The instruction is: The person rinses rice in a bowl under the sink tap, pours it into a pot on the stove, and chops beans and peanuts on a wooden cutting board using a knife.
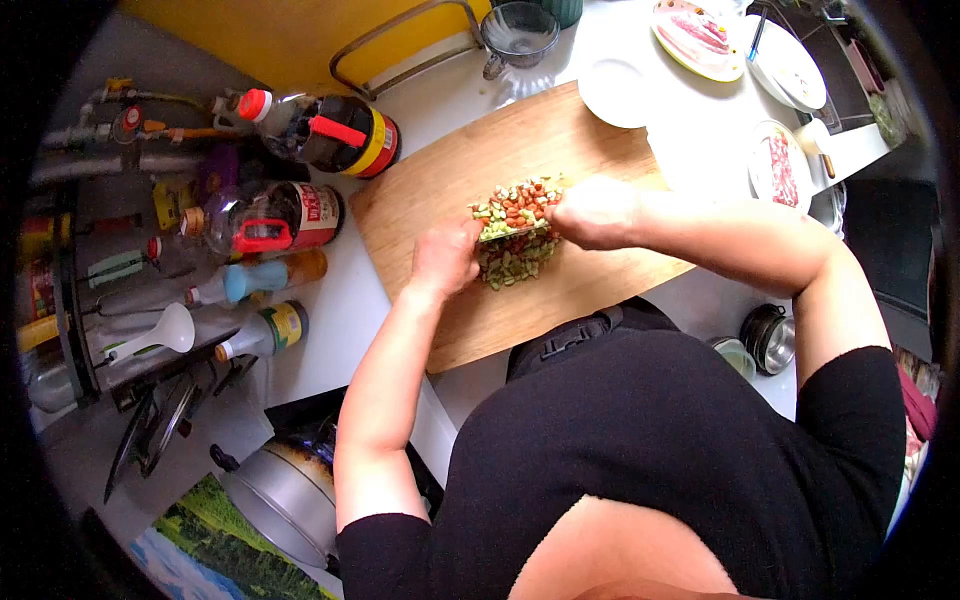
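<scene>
Left hand: the left hand point(447, 258) is curled into a fist, closed around the left end of a knife point(512, 235).
Right hand: the right hand point(598, 212), washed out by glare, is also curled tight, gripping the knife's other end.
Knife: spans the gap between the two fists, its blade showing as a thin line across the chopped pieces.
Chopped pieces: red-brown and green chopped pieces point(516, 208) are heaped on both sides of the blade; those on the body side are mostly green.
Board: a wooden cutting board point(480, 335) lies aslant on the white tabletop point(325, 310), under both hands.
Far right: a white plate point(612, 95) overlaps the board's edge; past it, one plate point(725, 74) and a smaller dish point(760, 165) bear pink, meat-like slices.
Far edge: a glass cup point(520, 35) stands near the board.
Left side: two large bottles with red handles, one upper point(335, 137), one lower point(285, 217); a metal pot point(285, 500) sits nearer the body.
</scene>
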A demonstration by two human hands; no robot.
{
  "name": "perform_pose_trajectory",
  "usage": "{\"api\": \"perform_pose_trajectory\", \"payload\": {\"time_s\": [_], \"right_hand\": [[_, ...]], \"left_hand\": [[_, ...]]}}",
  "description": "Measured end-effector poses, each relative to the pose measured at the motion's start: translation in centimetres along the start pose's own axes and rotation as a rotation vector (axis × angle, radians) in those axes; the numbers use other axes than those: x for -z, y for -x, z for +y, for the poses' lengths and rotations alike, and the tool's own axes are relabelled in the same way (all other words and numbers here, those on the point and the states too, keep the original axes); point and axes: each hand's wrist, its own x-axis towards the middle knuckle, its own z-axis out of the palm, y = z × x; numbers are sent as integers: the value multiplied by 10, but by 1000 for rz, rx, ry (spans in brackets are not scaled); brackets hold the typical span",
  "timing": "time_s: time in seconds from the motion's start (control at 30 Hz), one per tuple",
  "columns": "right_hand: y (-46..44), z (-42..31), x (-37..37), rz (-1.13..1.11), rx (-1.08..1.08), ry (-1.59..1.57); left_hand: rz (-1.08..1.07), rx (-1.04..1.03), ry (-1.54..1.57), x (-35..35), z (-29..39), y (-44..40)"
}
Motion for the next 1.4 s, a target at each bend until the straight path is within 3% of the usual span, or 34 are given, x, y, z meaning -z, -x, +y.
{"api": "perform_pose_trajectory", "payload": {"time_s": [0.2, 0.3, 0.37, 0.5, 0.63, 0.73, 0.93, 1.03, 1.1, 1.23, 1.4], "right_hand": [[2, -10, 3, -6, 5, -58], [15, 6, -18, 68, -14, -94], [16, 11, -25, 71, -16, -63], [23, 26, -35, 115, 1, -143], [22, 27, -36, 124, 96, -172], [12, 5, -13, 6, -16, -116], [4, -33, 29, -167, -3, 3], [9, -32, 16, -161, -14, 7], [10, -9, -14, -204, -33, -222], [22, 9, -46, 124, 7, -227], [29, 22, -50, 146, 76, -213]], "left_hand": [[58, -62, 63, -1, -10, 2], [-63, 148, 280, -9, -3, -8], [-162, -23, -180, 14, 14, -17], [-243, -8, -314, 39, 47, -24], [-152, 14, -261, 24, 43, -14], [-115, -11, -158, 6, 17, -4], [19, -82, 143, -3, -15, 10], [13, -107, 63, 2, -8, 10], [-59, -87, -40, 3, 3, 5], [-176, -38, -211, 16, 28, -7], [-72, -66, -330, 30, 59, -6]]}}
